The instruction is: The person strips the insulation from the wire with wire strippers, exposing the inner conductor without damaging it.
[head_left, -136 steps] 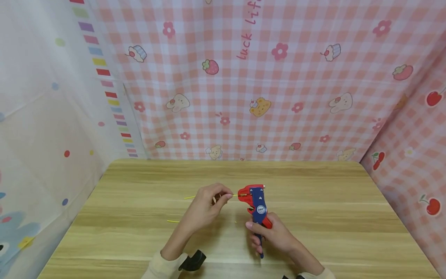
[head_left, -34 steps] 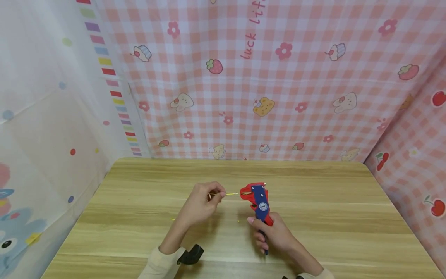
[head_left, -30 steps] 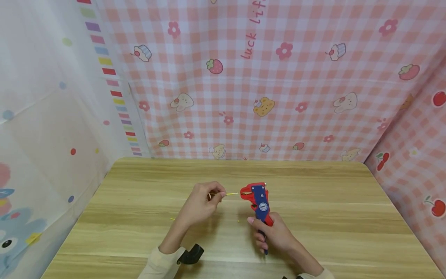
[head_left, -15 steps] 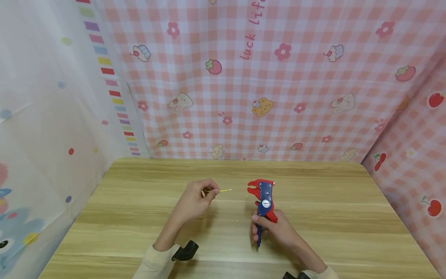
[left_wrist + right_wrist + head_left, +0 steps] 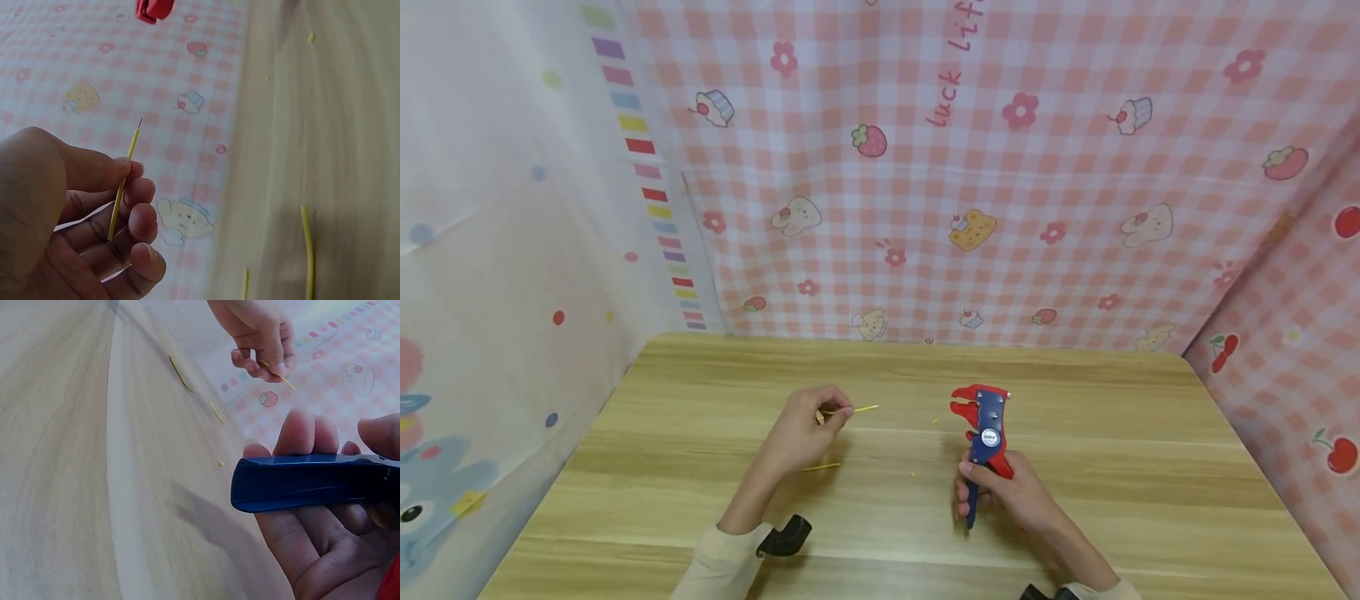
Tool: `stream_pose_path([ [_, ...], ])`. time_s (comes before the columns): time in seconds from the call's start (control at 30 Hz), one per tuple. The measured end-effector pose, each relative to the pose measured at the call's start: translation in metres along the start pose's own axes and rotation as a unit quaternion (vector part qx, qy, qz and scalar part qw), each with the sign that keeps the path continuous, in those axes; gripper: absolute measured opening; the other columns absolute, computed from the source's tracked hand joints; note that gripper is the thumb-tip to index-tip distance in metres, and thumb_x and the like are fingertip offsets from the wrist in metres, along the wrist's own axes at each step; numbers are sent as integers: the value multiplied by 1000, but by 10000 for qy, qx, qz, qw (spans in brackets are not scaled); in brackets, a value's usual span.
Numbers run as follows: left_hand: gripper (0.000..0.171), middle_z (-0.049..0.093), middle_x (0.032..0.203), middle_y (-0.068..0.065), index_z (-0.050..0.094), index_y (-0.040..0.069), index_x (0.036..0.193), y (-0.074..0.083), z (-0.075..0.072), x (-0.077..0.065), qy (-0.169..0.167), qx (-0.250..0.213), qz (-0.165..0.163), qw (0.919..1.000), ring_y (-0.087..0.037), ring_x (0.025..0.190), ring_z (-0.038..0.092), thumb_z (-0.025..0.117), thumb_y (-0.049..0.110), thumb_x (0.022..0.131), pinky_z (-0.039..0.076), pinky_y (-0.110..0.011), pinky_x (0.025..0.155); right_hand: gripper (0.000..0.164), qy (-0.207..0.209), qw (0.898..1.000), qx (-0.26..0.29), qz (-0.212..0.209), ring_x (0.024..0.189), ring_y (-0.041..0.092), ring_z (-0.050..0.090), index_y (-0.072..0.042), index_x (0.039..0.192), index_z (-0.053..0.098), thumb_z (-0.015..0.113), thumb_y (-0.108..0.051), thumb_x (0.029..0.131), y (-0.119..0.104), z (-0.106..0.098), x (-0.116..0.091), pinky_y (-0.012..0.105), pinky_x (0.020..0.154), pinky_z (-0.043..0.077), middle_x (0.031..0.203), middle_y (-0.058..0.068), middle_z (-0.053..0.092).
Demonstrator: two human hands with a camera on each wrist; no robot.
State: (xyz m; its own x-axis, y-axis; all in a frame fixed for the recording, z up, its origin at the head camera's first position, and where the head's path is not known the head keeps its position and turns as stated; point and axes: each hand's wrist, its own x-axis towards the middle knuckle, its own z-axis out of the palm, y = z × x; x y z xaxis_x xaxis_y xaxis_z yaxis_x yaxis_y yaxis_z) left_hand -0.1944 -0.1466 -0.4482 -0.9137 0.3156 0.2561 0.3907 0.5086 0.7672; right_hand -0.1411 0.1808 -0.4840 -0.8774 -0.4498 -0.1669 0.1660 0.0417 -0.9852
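In the head view my left hand (image 5: 801,429) pinches a short yellow wire (image 5: 867,407) between thumb and forefinger. The left wrist view shows thin bare metal at the upper tip of this wire (image 5: 132,145); its lower end crosses the curled fingers. My right hand (image 5: 1011,492) grips the blue handle of a red-and-blue wire stripper (image 5: 990,417), held upright, its red jaws apart and facing left. Only the handle (image 5: 306,484) and part of the head show in the right wrist view. A gap separates the wire from the stripper.
On the wooden table (image 5: 1105,517) a yellow wire piece (image 5: 822,467) lies beside the left forearm, with a second piece (image 5: 245,284) near it. Two tiny yellow scraps, one (image 5: 936,421) left of the stripper and one (image 5: 913,474) nearer, lie between the hands. A checked curtain (image 5: 925,275) hangs behind.
The wire tip, earlier in the stripper's jaws, is out, with bare metal showing. The hands have drawn apart, left hand leftward, stripper rightward. The jaws have opened; another yellow scrap lies on the table.
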Motion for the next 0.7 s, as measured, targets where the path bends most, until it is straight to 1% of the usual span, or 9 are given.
stream_pose_path([
  [0.2, 5, 74, 91, -13, 72, 3, 95, -14, -4, -3, 61, 110, -162, 9998, -13, 81, 64, 67, 4, 97, 54, -27, 74, 36, -39, 10000, 24, 56, 79, 22, 72, 10, 124, 45, 53, -21, 108, 3, -3, -2, 37, 78, 62, 90, 10, 68],
  [0.33, 4, 74, 89, -12, 72, 2, 93, -24, -6, -5, 147, 174, -165, 9996, -13, 80, 64, 69, 4, 95, 54, -26, 74, 38, -113, 9999, 114, 44, 78, 22, 72, 10, 122, 45, 56, -23, 107, 5, -5, -3, 38, 79, 62, 90, 8, 68],
  [0.47, 4, 73, 87, -8, 72, 2, 92, -31, -6, -7, 185, 204, -267, 9993, -13, 80, 63, 69, 3, 95, 53, -25, 73, 44, -107, 9997, 205, 70, 79, 21, 72, 10, 122, 44, 59, -27, 105, 7, -8, -5, 38, 80, 62, 90, 5, 67],
  [0.7, 4, 73, 85, -6, 73, 4, 91, -40, -9, -11, 211, 298, -543, 9979, -11, 77, 60, 70, 2, 94, 51, -23, 72, 37, -27, 9993, 345, 108, 78, 20, 72, 9, 121, 45, 57, -23, 106, 11, -13, -6, 38, 79, 63, 88, 4, 69],
])
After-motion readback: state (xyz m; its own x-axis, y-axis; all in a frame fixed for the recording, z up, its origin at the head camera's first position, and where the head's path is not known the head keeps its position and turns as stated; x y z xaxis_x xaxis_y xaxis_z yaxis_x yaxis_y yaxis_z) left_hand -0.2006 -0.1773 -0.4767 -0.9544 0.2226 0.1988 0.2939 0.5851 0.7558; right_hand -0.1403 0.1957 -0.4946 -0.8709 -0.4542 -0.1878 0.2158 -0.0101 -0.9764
